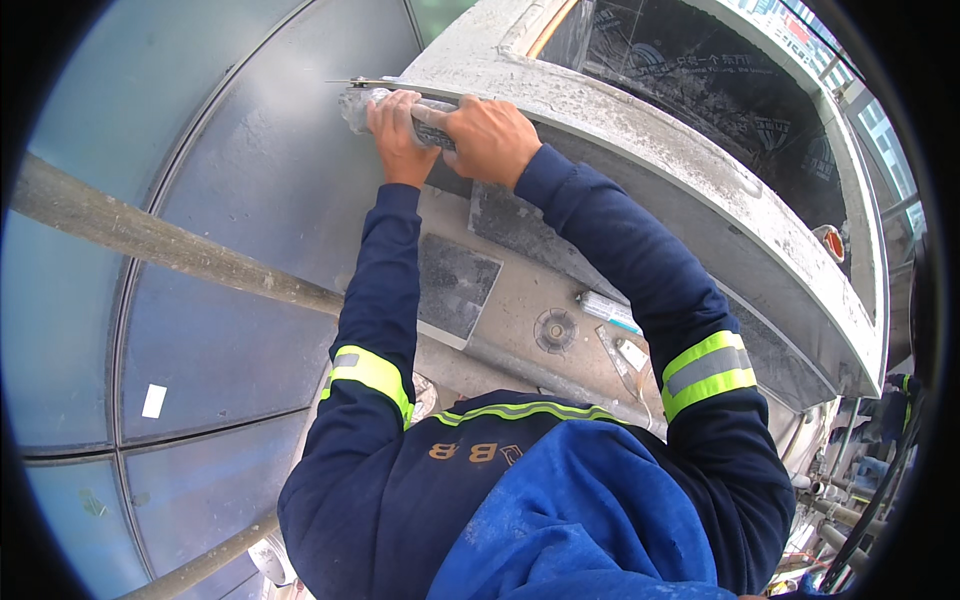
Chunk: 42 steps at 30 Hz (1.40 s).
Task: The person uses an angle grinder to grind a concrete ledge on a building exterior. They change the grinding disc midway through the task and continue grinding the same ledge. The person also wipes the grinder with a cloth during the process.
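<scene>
My left hand (396, 136) and my right hand (490, 135) both grip a grey sealant gun with a tube (358, 104), held level at the top middle. Its thin nozzle end points left along the joint between the curved glass panel (250, 200) and the dusty concrete ledge (640, 130). My left hand wraps the front of the tube, my right hand the rear part. Both arms are in dark blue sleeves with yellow and grey reflective bands.
A grey scaffold pipe (170, 245) crosses diagonally in front of the glass. On the dusty platform below lie a sealant tube (608, 308), a round disc (555, 329) and a dark square plate (455, 285). At the right edge another person (890, 410) stands among scaffold pipes.
</scene>
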{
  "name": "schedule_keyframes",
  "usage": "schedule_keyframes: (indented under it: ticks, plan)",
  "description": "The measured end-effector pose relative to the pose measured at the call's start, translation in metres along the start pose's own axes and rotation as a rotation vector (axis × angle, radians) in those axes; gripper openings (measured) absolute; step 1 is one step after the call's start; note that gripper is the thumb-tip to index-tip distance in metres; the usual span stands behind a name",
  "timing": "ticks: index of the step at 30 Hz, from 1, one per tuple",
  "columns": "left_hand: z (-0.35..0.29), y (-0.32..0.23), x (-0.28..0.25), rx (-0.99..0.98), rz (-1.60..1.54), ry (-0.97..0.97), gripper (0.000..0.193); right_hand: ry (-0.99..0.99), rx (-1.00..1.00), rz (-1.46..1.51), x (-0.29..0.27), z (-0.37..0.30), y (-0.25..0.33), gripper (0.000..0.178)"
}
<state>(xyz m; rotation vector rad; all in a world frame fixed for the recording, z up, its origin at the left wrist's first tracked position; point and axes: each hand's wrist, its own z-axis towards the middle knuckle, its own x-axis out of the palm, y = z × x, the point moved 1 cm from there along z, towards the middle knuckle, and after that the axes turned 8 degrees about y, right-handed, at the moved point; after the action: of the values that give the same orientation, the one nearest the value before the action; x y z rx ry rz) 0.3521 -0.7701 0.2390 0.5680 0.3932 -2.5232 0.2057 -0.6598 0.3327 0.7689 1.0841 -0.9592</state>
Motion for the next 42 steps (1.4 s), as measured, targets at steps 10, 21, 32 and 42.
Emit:
schedule_keyframes:
  ticks: [10,21,32,42]
  plan:
    - [0.002,-0.003,-0.003,-0.005,0.001,0.036,0.076,0.000,0.000,-0.031,0.003,0.002,-0.005,0.060]
    - [0.000,-0.013,-0.002,-0.002,0.014,0.041,0.069,0.050,0.034,-0.029,-0.001,-0.010,-0.006,0.066]
    - [0.001,-0.024,0.001,0.002,0.008,0.008,0.065,0.039,0.041,-0.036,-0.004,-0.018,-0.009,0.055]
    - [0.001,-0.020,0.001,0.012,0.016,0.017,0.070,0.031,0.021,-0.023,0.001,-0.015,-0.011,0.061]
